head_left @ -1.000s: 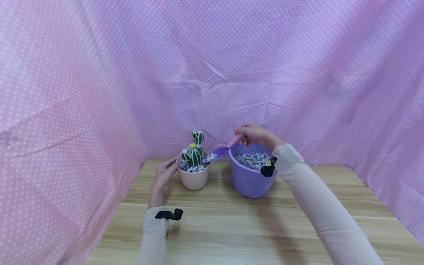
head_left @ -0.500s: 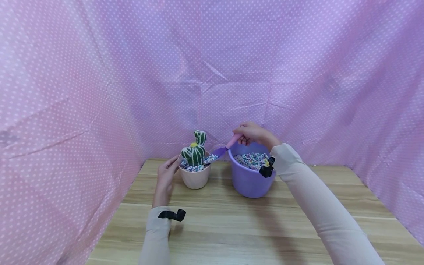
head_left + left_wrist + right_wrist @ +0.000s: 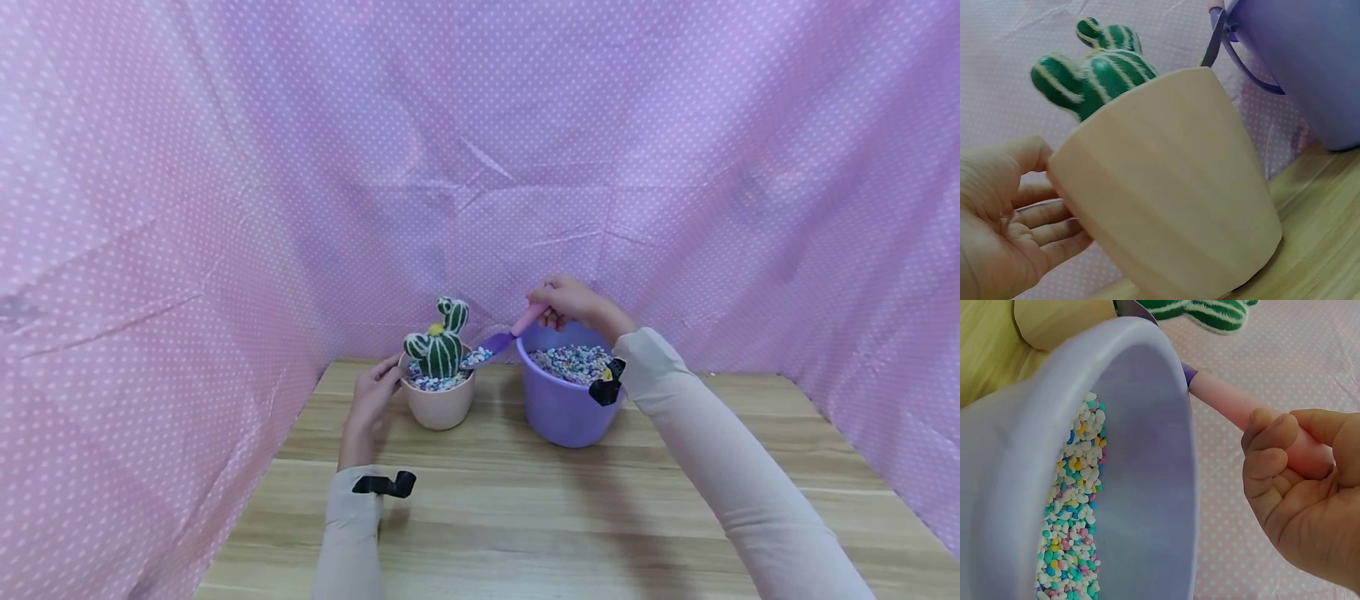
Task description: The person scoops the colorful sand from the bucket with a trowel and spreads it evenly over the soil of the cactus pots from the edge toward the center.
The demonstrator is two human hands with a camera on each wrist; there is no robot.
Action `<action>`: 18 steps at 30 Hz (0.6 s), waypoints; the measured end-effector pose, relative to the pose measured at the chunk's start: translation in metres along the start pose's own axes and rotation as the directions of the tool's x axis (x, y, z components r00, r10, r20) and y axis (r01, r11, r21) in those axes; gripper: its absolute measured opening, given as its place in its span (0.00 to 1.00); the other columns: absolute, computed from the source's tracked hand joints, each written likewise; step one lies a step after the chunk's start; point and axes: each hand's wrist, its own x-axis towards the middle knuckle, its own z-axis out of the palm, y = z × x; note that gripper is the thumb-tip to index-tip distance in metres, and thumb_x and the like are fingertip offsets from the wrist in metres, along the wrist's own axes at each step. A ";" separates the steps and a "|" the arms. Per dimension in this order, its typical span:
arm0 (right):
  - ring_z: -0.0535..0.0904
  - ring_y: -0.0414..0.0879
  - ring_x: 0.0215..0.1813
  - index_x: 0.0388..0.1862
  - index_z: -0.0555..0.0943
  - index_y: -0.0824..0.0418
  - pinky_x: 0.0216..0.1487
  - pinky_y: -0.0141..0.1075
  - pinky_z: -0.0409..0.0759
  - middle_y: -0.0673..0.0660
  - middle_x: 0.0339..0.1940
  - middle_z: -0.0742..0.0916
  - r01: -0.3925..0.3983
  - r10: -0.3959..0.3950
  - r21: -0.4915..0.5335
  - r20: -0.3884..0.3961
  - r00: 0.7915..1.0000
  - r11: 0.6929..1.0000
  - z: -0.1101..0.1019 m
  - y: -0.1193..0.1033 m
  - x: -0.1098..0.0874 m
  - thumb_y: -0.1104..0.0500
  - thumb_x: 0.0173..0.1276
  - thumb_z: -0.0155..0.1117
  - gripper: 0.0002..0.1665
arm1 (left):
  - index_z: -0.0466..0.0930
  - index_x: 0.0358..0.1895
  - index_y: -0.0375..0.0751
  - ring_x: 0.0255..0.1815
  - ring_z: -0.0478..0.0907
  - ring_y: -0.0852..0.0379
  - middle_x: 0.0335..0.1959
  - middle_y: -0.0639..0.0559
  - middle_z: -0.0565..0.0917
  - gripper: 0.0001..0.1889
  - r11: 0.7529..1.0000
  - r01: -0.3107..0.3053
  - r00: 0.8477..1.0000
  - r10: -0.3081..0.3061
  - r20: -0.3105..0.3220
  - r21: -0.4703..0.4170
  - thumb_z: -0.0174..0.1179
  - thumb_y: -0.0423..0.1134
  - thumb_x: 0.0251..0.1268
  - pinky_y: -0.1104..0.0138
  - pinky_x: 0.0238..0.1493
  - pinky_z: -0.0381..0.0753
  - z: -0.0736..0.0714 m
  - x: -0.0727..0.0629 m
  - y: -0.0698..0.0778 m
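A green cactus [image 3: 440,354] with white stripes and a yellow tuft stands in a cream flowerpot [image 3: 438,408] on small coloured pebbles. My left hand [image 3: 371,396] holds the pot at its left side, thumb at the rim and fingers along the wall in the left wrist view. My right hand [image 3: 566,300] grips the pink handle of a trowel [image 3: 1235,405]. Its purple blade slants down left past the bucket's rim, with pebbles on its end, beside the cactus at the pot's right rim. Below my right hand stands a lilac bucket [image 3: 566,421], partly filled with coloured pebbles [image 3: 1075,512].
Pot and bucket stand side by side on a wooden table [image 3: 480,517], near its far edge. Pink dotted cloth [image 3: 480,167] hangs behind and on both sides. The bucket's purple handle [image 3: 1250,72] hangs down on the side facing the pot.
My left hand and the pot have shifted slightly right and then back left, the cactus swaying with them. My right hand and the trowel have stayed almost still.
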 end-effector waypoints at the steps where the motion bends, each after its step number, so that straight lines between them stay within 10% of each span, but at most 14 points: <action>1: 0.72 0.40 0.20 0.40 0.72 0.70 0.21 0.28 0.70 0.51 0.18 0.84 0.001 -0.001 0.005 -0.004 1.000 1.000 0.000 0.000 0.000 0.58 0.80 0.49 0.14 | 0.74 0.70 0.34 0.67 0.74 0.53 0.71 0.40 0.75 0.22 1.000 0.001 1.000 -0.002 -0.020 -0.019 0.53 0.35 0.76 0.74 0.61 0.81 0.001 0.000 -0.001; 10: 0.73 0.41 0.20 0.38 0.71 0.66 0.21 0.28 0.71 0.53 0.19 0.83 -0.007 0.008 0.032 -0.030 1.000 0.999 -0.001 0.002 0.001 0.59 0.80 0.49 0.12 | 0.76 0.69 0.35 0.70 0.72 0.52 0.71 0.42 0.75 0.21 0.998 0.004 0.998 -0.008 -0.061 -0.058 0.54 0.40 0.78 0.68 0.66 0.77 0.004 0.001 -0.002; 18: 0.73 0.40 0.21 0.38 0.70 0.65 0.22 0.28 0.72 0.50 0.19 0.84 -0.001 0.002 0.018 -0.021 1.000 1.000 -0.002 0.004 0.000 0.58 0.81 0.48 0.11 | 0.70 0.71 0.28 0.52 0.79 0.68 0.68 0.36 0.76 0.26 0.999 0.037 0.995 -0.037 0.088 0.010 0.59 0.38 0.75 0.68 0.66 0.79 -0.012 -0.002 0.001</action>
